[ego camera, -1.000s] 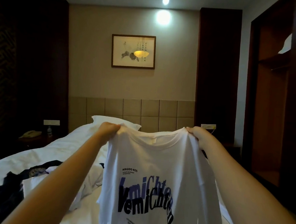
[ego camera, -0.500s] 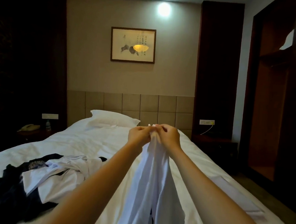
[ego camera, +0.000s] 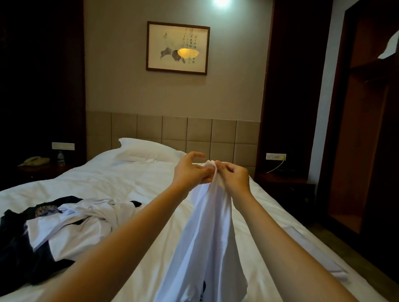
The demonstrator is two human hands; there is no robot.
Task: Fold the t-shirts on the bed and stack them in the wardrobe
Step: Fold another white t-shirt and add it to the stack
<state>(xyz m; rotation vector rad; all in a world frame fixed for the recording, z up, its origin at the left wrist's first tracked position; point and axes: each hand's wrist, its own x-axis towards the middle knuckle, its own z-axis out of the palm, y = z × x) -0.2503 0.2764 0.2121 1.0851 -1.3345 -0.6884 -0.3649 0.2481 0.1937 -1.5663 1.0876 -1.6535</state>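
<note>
Head cam view from my end: the bunched white cotton t-shirt point(ego camera: 209, 233) is up in the air over the white-sheeted bed point(ego camera: 121, 183), hanging in one long gathered strip between the two forearms. The right hand point(ego camera: 235, 178) is pinching the top edge of it, fingertips curled tight on the cloth. The left hand point(ego camera: 192, 171) is harder to read. Its upper fingers arch free with nothing in them, while the thumb side meets the fabric just beside the right hand, and I honestly cannot tell if it's gripping or only touching. The shirt's bottom runs off the lower edge of the frame, and only a sliver of dark print peeks out of a fold down there.

On the left of the bed is a crumpled heap of dark and white clothes point(ego camera: 49, 225); I can't count how many pieces are tangled in it. The open dark wooden wardrobe point(ego camera: 358, 137) is at the far right, partly cut off, with something white on its upper shelf that I can't identify.
</note>
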